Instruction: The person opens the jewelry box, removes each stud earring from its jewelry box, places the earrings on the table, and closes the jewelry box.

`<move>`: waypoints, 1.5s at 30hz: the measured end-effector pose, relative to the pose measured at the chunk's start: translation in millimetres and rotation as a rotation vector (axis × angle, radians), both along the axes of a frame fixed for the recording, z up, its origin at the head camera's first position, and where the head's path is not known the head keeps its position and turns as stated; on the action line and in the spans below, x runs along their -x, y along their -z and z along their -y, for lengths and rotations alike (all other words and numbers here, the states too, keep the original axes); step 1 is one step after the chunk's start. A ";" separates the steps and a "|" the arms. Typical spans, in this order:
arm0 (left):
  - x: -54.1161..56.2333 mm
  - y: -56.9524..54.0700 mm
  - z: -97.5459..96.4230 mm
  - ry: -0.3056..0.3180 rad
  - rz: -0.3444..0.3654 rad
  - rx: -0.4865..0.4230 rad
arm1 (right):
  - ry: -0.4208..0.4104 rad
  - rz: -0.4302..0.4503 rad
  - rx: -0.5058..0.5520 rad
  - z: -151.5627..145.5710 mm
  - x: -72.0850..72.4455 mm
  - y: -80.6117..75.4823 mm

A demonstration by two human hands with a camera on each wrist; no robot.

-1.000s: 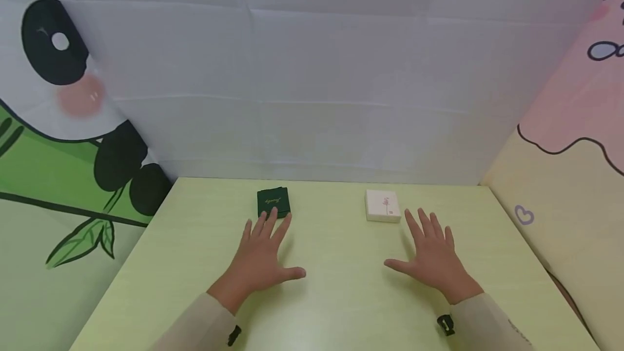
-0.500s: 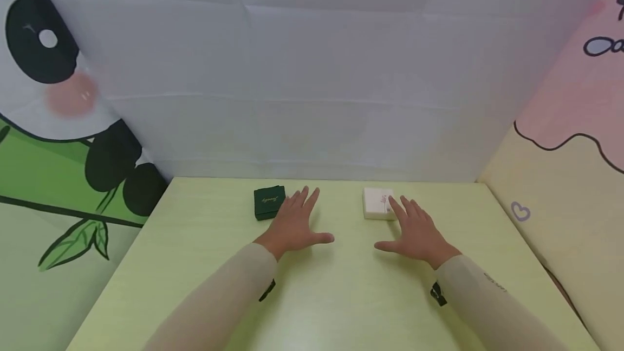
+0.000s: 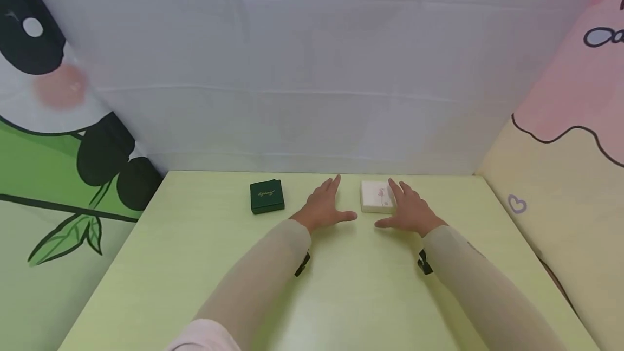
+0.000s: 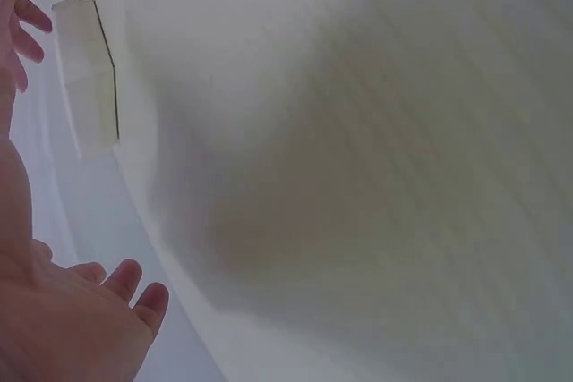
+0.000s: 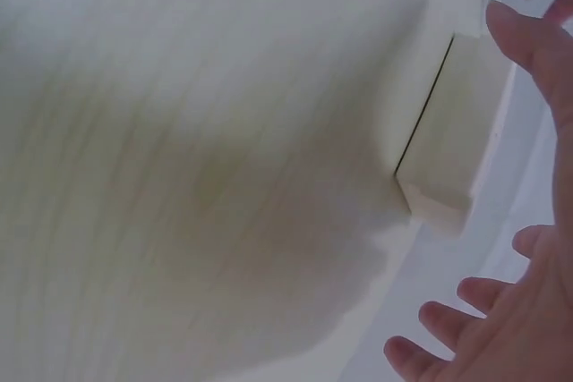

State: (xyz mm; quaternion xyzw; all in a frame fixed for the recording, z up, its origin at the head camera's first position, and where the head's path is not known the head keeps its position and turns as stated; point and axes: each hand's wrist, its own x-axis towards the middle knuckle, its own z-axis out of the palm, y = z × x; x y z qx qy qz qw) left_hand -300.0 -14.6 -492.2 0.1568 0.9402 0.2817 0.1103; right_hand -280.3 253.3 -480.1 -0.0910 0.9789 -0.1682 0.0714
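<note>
A small white box (image 3: 374, 197) with a pink flower print lies toward the back of the table, right of centre. My right hand (image 3: 408, 211) hovers by its right side, fingers spread and covering part of its right edge in the head view. To the left of the box, my left hand (image 3: 324, 208) reaches forward with thumb and fingers apart, holding nothing. In the left wrist view the white box (image 4: 87, 78) stands apart from the left fingers. The right wrist view has the white box (image 5: 455, 123) between thumb and fingers, seemingly untouched.
A dark green box (image 3: 267, 197) with gold lettering sits at the back left of the pale yellow table (image 3: 351, 297). Behind the table hangs a white cloth wall (image 3: 312, 69). Printed cartoon panels flank both sides.
Both hands have moved forward over the table. The left hand went right, from the green box toward the white one; the right hand shifted slightly left. Neither box has visibly moved.
</note>
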 end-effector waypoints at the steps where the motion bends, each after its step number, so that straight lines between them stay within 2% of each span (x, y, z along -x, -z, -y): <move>1: 1.7 2.5 -2.2 -0.007 0.005 0.002 | 0.004 0.010 0.009 0.0 2.8 0.2; 6: 3.4 9.4 -12.6 -0.026 0.059 -0.034 | 0.016 0.058 0.074 -3.4 12.4 3.2; 9: 2.9 8.0 -20.0 -0.027 0.077 -0.074 | 0.009 0.068 0.092 -7.1 17.6 5.7; 18: 4.3 8.6 -44.4 0.011 0.071 -0.035 | -0.073 0.113 0.126 -5.8 30.4 13.1; 22: 1.9 10.8 -52.7 0.013 0.086 -0.056 | -0.091 0.117 0.117 0.7 33.1 13.9; 27: 2.7 12.9 -61.1 0.012 0.056 -0.062 | -0.084 0.107 0.066 6.5 41.3 14.2; 30: 6.8 18.6 -64.0 0.010 0.029 -0.044 | -0.068 0.106 0.054 9.0 46.6 15.2; 37: 15.8 31.5 -66.4 0.012 -0.005 -0.071 | -0.067 0.114 0.047 16.4 51.5 14.6; 40: 18.2 32.5 -66.5 0.020 -0.037 -0.077 | -0.061 0.099 0.047 16.9 52.3 14.0; 45: 20.9 29.5 -63.8 0.005 -0.071 -0.139 | -0.058 0.089 0.086 16.7 53.3 13.7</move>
